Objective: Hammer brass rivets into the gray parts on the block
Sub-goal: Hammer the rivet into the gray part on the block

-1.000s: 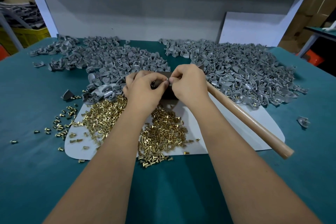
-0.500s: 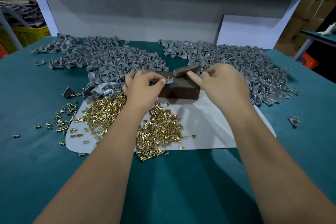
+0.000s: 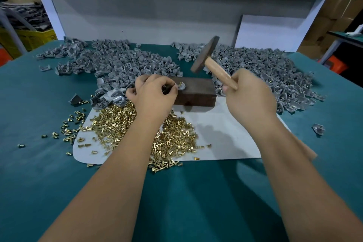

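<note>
Here the left hand [image 3: 155, 94] pinches a gray part [image 3: 181, 86] on the block [image 3: 194, 92] (rivets [image 3: 117, 124] heaped just nearer). The right hand [image 3: 249, 96] grips the hammer [image 3: 211, 59], its head raised above the block.

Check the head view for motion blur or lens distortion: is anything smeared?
Head view: hammer and right hand slightly motion-blurred; left hand, gray part and block fairly sharp; wide-angle bending curves the table edges; light even, no glare.
</note>
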